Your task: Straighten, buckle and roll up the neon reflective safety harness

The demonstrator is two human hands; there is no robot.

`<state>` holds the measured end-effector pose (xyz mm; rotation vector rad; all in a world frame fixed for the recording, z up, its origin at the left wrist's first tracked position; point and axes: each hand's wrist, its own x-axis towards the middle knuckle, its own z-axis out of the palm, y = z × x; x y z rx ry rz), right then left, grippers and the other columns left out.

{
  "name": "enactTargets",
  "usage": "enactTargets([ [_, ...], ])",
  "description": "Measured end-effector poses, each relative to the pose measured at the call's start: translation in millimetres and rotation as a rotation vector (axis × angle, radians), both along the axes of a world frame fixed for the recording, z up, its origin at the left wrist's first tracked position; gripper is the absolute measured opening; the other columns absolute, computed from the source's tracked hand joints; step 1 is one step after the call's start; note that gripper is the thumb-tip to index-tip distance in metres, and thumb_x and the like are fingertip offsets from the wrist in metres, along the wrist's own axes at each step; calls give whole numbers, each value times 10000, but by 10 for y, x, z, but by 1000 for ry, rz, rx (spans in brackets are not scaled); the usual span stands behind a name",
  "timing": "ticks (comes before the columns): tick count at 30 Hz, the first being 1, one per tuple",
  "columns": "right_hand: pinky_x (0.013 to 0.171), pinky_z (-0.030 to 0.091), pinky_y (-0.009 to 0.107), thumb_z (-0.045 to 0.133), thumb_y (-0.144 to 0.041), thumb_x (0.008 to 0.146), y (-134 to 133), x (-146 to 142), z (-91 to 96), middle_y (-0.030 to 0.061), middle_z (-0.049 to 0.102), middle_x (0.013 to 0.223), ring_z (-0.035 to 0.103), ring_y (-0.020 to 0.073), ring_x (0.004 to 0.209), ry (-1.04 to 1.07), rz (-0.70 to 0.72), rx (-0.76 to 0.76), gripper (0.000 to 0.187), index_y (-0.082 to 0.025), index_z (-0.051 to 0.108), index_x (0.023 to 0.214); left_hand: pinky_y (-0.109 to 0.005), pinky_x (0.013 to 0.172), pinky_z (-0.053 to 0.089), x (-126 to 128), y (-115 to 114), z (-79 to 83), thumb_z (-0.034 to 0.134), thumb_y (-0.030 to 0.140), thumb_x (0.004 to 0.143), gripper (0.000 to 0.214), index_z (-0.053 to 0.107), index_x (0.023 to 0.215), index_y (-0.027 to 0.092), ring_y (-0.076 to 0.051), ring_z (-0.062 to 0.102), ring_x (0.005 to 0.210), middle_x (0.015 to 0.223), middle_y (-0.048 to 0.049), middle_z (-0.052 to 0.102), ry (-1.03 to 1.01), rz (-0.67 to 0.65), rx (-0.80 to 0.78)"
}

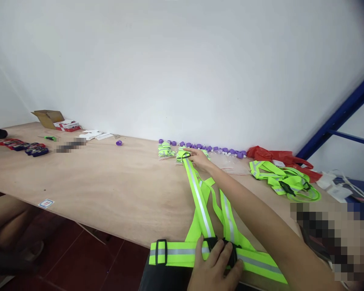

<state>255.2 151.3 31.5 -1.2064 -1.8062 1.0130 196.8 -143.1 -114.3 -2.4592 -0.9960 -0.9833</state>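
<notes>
A neon-green reflective safety vest (199, 199) lies stretched out on the plywood table (109, 190), its straps running away from me. Its waist belt (172, 253) hangs at the table's near edge. My left hand (214, 268) is closed on the black buckle (212, 242) of that belt. My right hand (198, 158) reaches far forward, fingers stretched flat on the far end of the straps. Two folded vests (165, 150) lie just left of that hand.
A loose heap of vests (286, 182) and a red bag (276, 155) lie at the right. Several purple caps (206, 147) line the wall. At far left are a cardboard box (48, 118) and dark packets (33, 148). A blue rack (336, 121) stands at right. Someone's leg (3, 218) shows at left.
</notes>
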Motion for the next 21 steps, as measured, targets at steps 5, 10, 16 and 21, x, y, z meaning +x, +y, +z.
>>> enactTargets([
  [5,731,594,306,624,-74,701,-37,250,9,73,740,983,706,174,816,300,-69,-182,458,-193,669,1141,-572,1138,386,8,9,11,623,370,947,362,573,1298,297,-245,615,1252,1365,-55,656,-11,-10,-4],
  [10,718,608,315,610,-29,671,-134,414,-116,38,730,823,721,180,777,473,-160,-274,364,-187,640,997,-523,1080,458,-173,5,493,589,496,944,417,583,1309,294,-258,652,1187,1278,-65,702,-161,-159,-156],
  [16,756,609,295,606,-49,705,-299,479,-106,15,729,841,735,172,818,620,-190,-249,380,-220,605,1045,-389,895,547,-749,551,1275,629,441,902,303,699,1097,220,-293,687,1024,1086,-111,745,-613,53,-819],
  [21,747,610,309,629,-120,714,-396,343,-67,-6,705,804,742,190,792,673,-156,-201,412,-247,549,1097,-331,774,561,-519,1480,1152,888,400,636,530,695,1052,136,-287,716,900,998,-124,761,-950,-111,-1247],
])
